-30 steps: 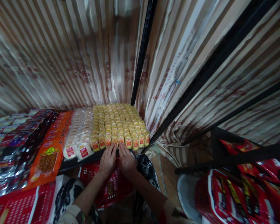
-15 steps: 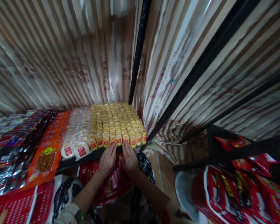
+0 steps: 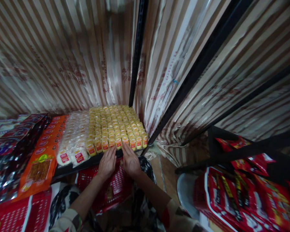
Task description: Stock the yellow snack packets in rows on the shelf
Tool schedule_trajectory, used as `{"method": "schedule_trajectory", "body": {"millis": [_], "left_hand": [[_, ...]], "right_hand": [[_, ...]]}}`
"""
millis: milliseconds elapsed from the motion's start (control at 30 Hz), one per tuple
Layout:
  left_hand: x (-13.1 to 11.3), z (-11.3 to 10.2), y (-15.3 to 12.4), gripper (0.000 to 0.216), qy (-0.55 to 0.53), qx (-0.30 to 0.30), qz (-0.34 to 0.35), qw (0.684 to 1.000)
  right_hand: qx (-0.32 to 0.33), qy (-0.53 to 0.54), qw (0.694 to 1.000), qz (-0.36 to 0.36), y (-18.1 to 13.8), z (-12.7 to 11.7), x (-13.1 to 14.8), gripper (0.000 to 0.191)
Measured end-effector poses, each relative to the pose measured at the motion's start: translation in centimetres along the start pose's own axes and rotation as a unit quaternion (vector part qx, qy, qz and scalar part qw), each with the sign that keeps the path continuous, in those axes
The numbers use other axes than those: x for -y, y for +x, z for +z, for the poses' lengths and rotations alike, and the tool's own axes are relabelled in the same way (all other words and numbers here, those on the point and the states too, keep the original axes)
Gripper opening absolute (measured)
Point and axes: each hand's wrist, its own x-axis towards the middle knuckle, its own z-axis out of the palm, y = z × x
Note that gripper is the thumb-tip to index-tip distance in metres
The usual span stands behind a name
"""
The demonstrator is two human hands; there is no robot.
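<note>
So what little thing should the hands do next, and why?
Perhaps a gentle push inward with the left hand and right hand, because their fingers are at the front of the yellow packs, whose front row stands near the edge of the black shelf.

- Dim overall; deep shadow below the black shelf (image 3: 93,160).
- Pale sheen along the striped curtain (image 3: 169,64).
- Glints on the dark foil packs (image 3: 12,158).
- Small print on the yellow packets (image 3: 113,129) blurred.
- Edges stretched.
</note>
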Motion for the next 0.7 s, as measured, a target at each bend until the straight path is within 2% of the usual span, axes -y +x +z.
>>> {"method": "schedule_trajectory", "body": {"millis": [67,233,400,700], "left_hand": [[-0.2,-0.1,-0.2,0.039,0.005,-0.009,0.005,1.0],[-0.9,-0.5,-0.6,0.044,0.01,-0.026,0.032,0.999],[-1.4,-0.6,0.5,0.051,0.019,0.008,0.034,0.999],[-1.2,-0.1,1.8,0.046,0.026,0.042,0.028,0.998]], "right_hand": [[-0.012,0.004,1.0,-0.003,-0.7,-0.5,-0.1,0.058],[-0.049,-0.023,0.998,0.038,-2.4,-0.9,-1.0,0.057],[-0.024,-0.022,0.999,0.03,-1.7,-0.4,-2.0,0.066],[0.008,-0.015,1.0,0.015,-1.1,-0.6,-3.1,0.068]]}}
